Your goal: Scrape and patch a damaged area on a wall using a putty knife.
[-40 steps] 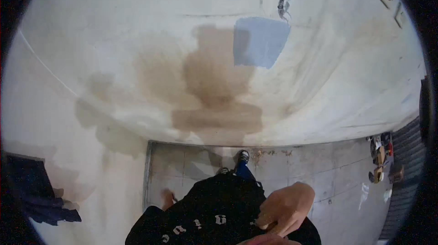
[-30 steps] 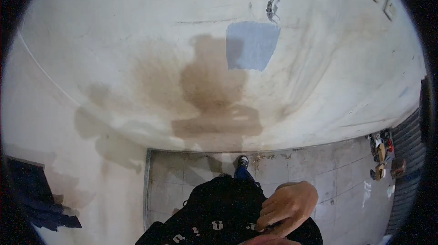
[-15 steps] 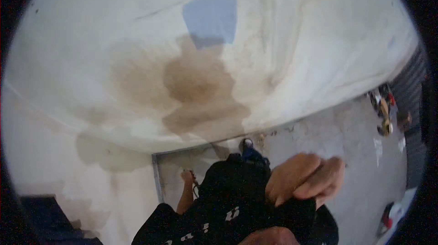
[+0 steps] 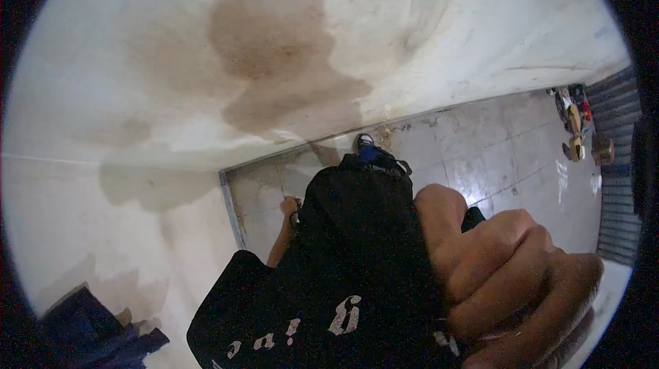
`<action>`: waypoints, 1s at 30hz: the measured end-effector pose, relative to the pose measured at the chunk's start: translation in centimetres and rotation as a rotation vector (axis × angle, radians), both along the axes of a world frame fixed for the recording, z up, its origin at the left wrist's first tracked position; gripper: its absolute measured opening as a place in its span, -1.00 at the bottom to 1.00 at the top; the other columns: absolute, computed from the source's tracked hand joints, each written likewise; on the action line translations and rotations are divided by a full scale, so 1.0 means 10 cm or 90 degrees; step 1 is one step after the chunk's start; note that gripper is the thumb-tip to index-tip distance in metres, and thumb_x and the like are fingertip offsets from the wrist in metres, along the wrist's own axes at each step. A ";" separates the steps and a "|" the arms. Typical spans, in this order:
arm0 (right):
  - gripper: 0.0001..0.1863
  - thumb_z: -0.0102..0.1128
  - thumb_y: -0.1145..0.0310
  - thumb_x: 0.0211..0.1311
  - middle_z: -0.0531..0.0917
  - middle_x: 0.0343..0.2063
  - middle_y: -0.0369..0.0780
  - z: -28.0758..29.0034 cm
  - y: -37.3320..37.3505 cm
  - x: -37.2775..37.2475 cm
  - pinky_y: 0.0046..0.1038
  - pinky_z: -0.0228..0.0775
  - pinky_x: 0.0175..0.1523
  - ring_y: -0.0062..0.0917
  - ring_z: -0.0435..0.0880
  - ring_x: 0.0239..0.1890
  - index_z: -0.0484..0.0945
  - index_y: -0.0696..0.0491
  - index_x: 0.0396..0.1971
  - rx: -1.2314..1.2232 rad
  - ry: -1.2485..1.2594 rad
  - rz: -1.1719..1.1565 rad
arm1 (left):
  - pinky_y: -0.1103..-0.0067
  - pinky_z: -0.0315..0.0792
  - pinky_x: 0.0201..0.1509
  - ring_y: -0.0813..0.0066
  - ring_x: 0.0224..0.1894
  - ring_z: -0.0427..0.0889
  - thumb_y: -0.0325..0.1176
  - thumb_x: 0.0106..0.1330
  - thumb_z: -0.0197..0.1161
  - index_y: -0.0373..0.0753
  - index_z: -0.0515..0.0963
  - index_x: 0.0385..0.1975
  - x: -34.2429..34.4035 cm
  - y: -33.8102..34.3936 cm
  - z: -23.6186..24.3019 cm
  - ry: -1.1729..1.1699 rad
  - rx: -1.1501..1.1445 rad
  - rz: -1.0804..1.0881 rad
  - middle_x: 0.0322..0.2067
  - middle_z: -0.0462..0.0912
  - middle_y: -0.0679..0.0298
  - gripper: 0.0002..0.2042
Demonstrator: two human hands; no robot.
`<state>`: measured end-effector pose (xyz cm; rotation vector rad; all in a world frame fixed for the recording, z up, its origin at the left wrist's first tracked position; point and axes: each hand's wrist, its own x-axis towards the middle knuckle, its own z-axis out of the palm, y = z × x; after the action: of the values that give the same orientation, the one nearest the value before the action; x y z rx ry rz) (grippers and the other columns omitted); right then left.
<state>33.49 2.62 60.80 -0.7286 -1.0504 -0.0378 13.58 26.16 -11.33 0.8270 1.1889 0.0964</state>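
Black shirt [image 4: 360,232], being worn, fills the lower centre; left hand [image 4: 289,205] low beside it, right hand [image 4: 518,280] curled opposite. They are apart; whether either grips anything is unclear.

The single head view looks from the person's head, by the left one of two fisheye cameras, steeply downward and a little forward. Its line of sight runs along the front of the black printed shirt [image 4: 364,232] to one shoe [image 4: 364,141] on the tiled floor [image 4: 480,159]. The stained wall [image 4: 508,19] faces the person and fills the upper part. The line where wall and floor meet climbs toward the right, so the view is rolled sideways. The right hand [image 4: 511,276] is very near the lens and looks large; the left hand [image 4: 290,206] is farther down and looks small. A dark round rim encloses everything.
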 end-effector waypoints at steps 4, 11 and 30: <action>-0.92 0.15 0.38 0.24 0.48 -0.43 -0.28 0.15 0.09 -0.15 -0.50 0.17 -0.57 -0.58 0.36 -0.59 0.51 0.03 -0.31 0.103 0.019 -0.008 | 0.36 0.39 -0.59 0.39 -0.62 0.55 -0.20 0.33 -0.01 -0.28 0.48 -0.62 -0.29 -0.10 -0.08 0.242 0.146 -0.023 -0.62 0.59 0.17 -0.66; -0.87 0.15 0.34 0.23 0.50 -0.48 -0.25 -0.04 -0.13 -0.17 -0.48 0.23 -0.55 -0.52 0.41 -0.61 0.50 0.02 -0.26 -0.057 0.030 -0.008 | 0.39 0.38 -0.67 0.37 -0.70 0.50 -0.20 0.34 0.02 -0.27 0.51 -0.59 -0.16 -0.07 0.26 0.153 0.179 -0.018 -0.69 0.53 0.23 -0.67; -0.67 0.43 0.39 0.03 0.66 -0.36 -0.11 -1.54 0.66 1.05 -0.52 0.46 -0.25 -0.52 0.66 -0.40 0.58 0.22 -0.22 -0.533 -0.039 0.052 | 0.66 0.21 -0.70 0.63 -0.80 0.33 -0.10 0.34 0.16 -0.24 0.51 -0.53 2.35 0.36 4.87 -0.405 0.378 -0.002 -0.77 0.40 0.39 -0.67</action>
<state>44.04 9.23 45.42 -1.4398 -1.1487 0.4792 37.04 29.77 37.37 1.1983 0.5476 0.6843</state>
